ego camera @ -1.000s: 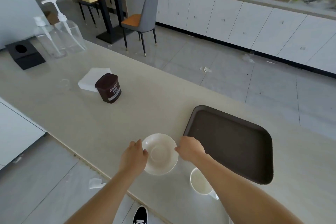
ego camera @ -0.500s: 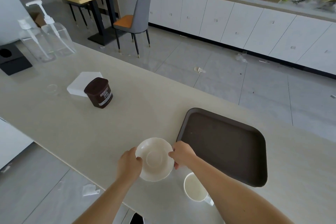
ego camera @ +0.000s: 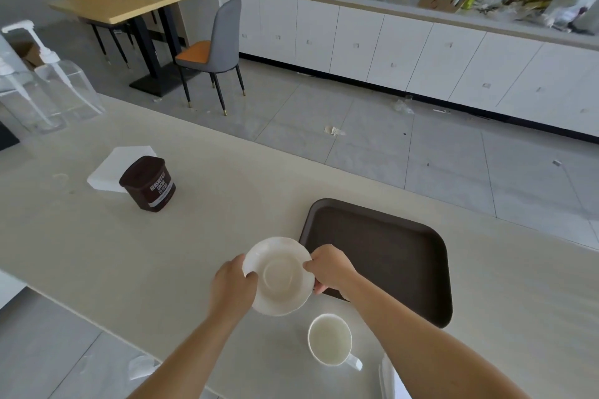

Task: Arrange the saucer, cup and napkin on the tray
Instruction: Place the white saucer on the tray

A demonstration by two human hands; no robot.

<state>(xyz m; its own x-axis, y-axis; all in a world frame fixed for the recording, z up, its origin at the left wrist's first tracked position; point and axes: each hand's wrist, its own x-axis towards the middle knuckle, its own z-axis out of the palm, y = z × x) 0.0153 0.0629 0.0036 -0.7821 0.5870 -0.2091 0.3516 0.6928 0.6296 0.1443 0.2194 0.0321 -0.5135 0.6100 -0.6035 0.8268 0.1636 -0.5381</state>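
Note:
A white saucer (ego camera: 279, 275) is held just above the counter, tilted a little, at the tray's near left corner. My left hand (ego camera: 231, 287) grips its left rim and my right hand (ego camera: 330, 267) grips its right rim. The dark brown tray (ego camera: 385, 256) lies flat to the right with nothing on it. A white cup (ego camera: 330, 339) stands upright on the counter below the saucer, handle pointing right. A white folded napkin (ego camera: 387, 377) shows partly under my right forearm at the bottom edge.
A brown cocoa tub (ego camera: 148, 184) stands on a stack of white napkins (ego camera: 113, 168) at the left. Two clear pump bottles (ego camera: 45, 87) sit at the far left. The counter's near edge (ego camera: 97, 321) runs diagonally below my arms.
Both hands have lifted the saucer off the counter and carried it slightly toward the tray. The cup has stayed where it was.

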